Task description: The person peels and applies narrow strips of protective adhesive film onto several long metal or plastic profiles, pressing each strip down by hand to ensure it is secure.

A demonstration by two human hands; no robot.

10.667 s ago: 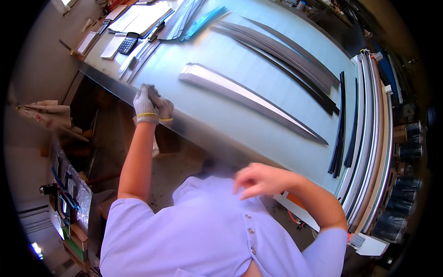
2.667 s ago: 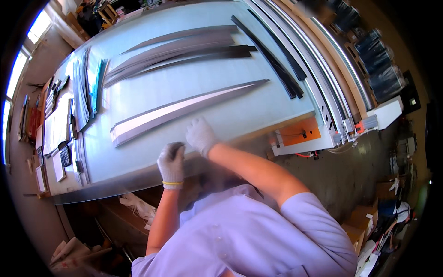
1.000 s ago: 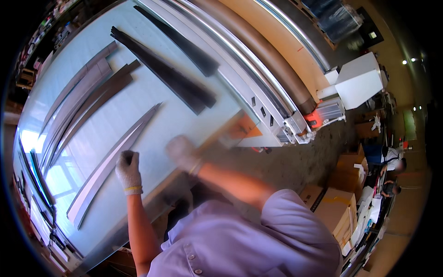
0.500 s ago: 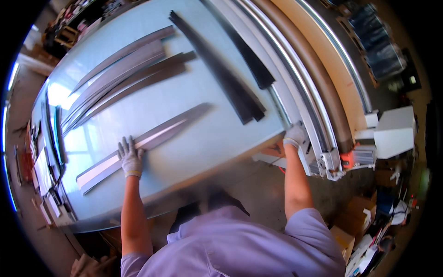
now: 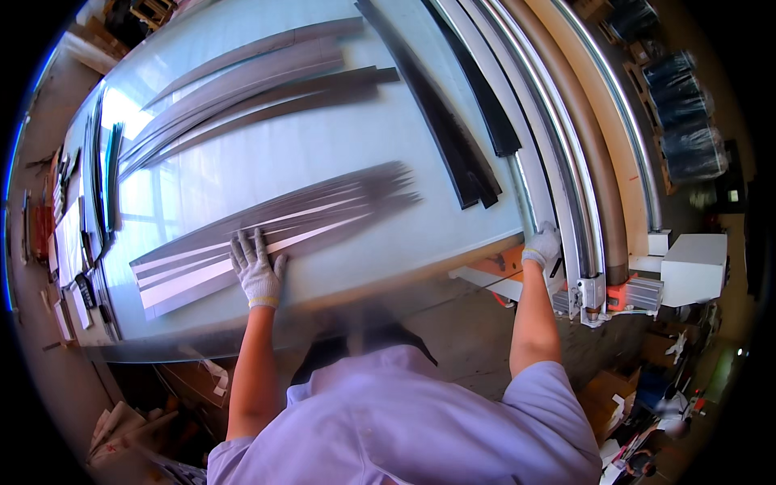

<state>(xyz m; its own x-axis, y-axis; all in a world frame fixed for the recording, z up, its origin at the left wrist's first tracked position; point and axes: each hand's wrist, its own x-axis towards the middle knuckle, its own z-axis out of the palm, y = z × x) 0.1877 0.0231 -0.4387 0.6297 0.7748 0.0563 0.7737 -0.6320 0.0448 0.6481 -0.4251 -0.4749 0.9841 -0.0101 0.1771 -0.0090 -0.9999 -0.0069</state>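
My left hand [image 5: 259, 271], in a pale knitted glove, lies flat with its fingers spread on the near edge of a fanned bunch of long grey strips [image 5: 323, 212]. Light wedges show between these strips, and their right ends are uneven and blurred. At the table's right corner my right hand [image 5: 541, 245], gloved too, is curled against the end of a long metal beam [image 5: 540, 153]. What its fingers hold there is hidden. Farther back on the pale glossy table [image 5: 299, 149] lies another group of long grey-brown strips [image 5: 267, 93].
Dark strips [image 5: 440, 121] lie lengthwise near the beam, with a black strip [image 5: 485, 97] beside them. A brown roller [image 5: 598, 153] runs along the right, past a white box [image 5: 693, 269]. Thin dark lengths [image 5: 105, 186] lie at the table's left end. Plastic-wrapped rolls [image 5: 691, 149] stand far right.
The near bunch has spread from a narrow stack into several fanned strips. My left hand has shifted right along its near edge. My right hand stays at the beam's end, while the whole view has shifted.
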